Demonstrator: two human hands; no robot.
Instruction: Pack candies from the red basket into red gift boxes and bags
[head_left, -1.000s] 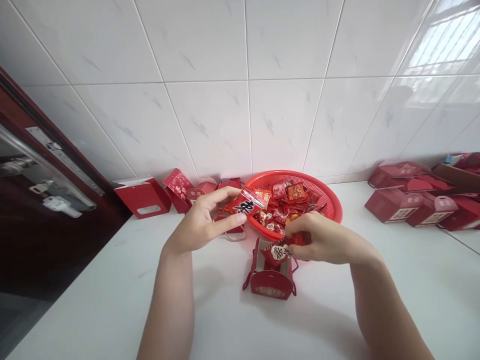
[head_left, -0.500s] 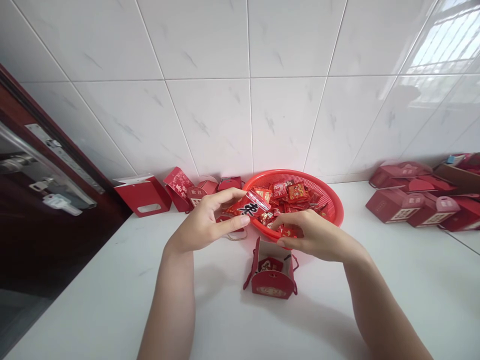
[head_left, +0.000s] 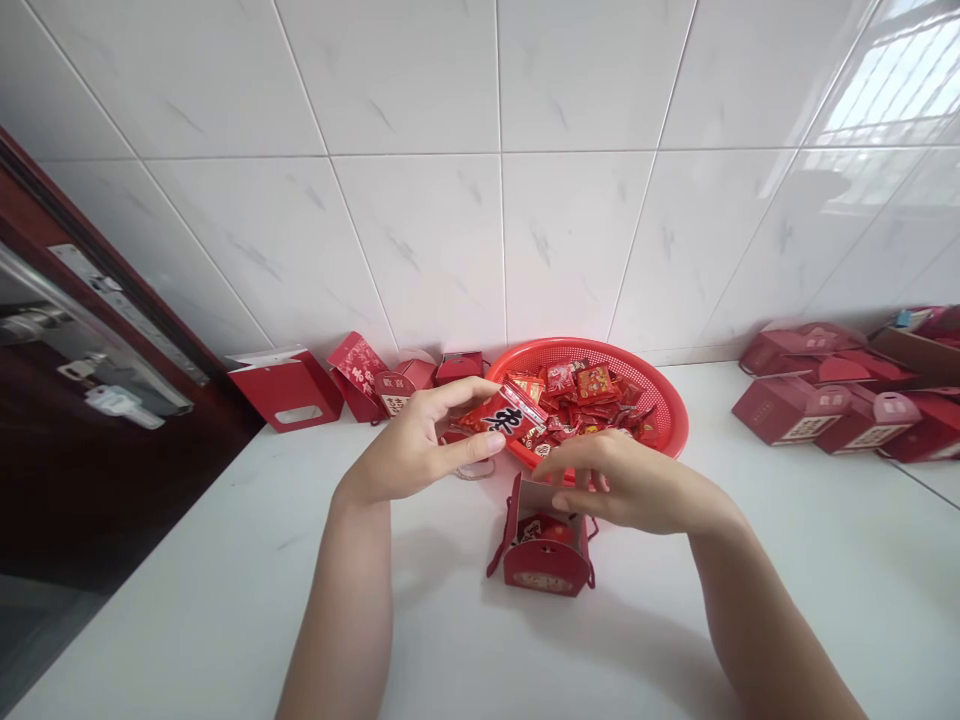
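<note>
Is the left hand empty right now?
No, the left hand holds a red snack packet with large black lettering between its thumb and fingers.

The left hand [head_left: 412,440] covers the lower end of the red packet [head_left: 511,412]. At five o'clock from the centre of the view, the front wall of the small box [head_left: 546,570] hides the bottom of its contents. The right hand [head_left: 630,482] covers part of the near rim of the basket [head_left: 670,400]. At three o'clock, the carton [head_left: 911,360] is cut by the edge.
</note>
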